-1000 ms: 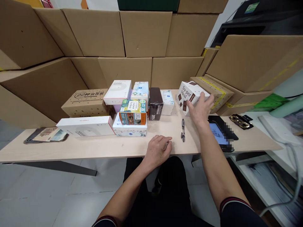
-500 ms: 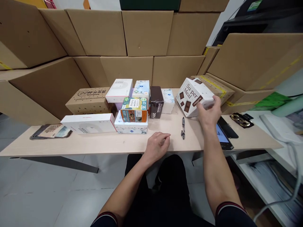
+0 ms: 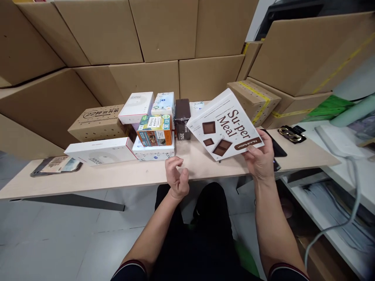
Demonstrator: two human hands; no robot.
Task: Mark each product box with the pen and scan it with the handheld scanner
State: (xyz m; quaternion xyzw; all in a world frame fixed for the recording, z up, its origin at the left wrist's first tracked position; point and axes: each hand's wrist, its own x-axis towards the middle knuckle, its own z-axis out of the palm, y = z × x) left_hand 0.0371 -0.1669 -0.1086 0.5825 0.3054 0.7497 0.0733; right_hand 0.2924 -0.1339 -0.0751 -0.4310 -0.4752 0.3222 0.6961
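My right hand point(image 3: 260, 158) grips the lower right corner of a white "Su-per Meal" box point(image 3: 224, 125) printed with brown chocolate squares. The box is held tilted in the air above the front of the pale wooden table point(image 3: 96, 177). My left hand point(image 3: 175, 175) is raised just off the table's front edge, palm turned toward the box, fingers curled and apart, holding nothing. It is a short gap to the left of the box.
Several small boxes cluster on the table: a long white one point(image 3: 101, 151), a colourful carton point(image 3: 155, 130), a dark brown box point(image 3: 182, 123), a perforated cardboard box point(image 3: 96, 121). Large cardboard cartons point(image 3: 164, 29) wall the back. A dark device point(image 3: 275, 146) lies right.
My right hand lifted the Su-per Meal box off the back of the table and brought it toward me. My left hand rose from the table and turned toward the box.
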